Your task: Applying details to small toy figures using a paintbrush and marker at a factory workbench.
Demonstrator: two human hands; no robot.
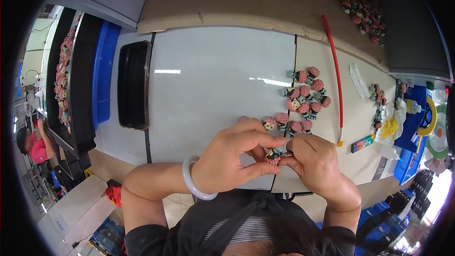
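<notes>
Between the thumb and fingers of my left hand (pixel 232 154) is a small figurine (pixel 273 160) with a bumpy pink top and a grey-green part. A pale bangle sits on that wrist. My right hand (pixel 315 161) is closed in a pinch right beside it, on what looks like a thin metallic tool (pixel 286 153) whose tip meets the figurine; its exact kind is hidden by the fingers. Just beyond my hands, similar pink figurines (pixel 304 92) lie in a loose group. A few more figurines (pixel 269 123) are next to my fingers.
A dark phone (pixel 133 85) lies at the left beside a blue bin (pixel 105 66). To the right are a red-handled brush (pixel 334 66), a small colourful packet (pixel 363 143) and a blue rack (pixel 414 114). Many figurines (pixel 362 7) sit on the far brown ledge. Another person (pixel 39 147) is at far left.
</notes>
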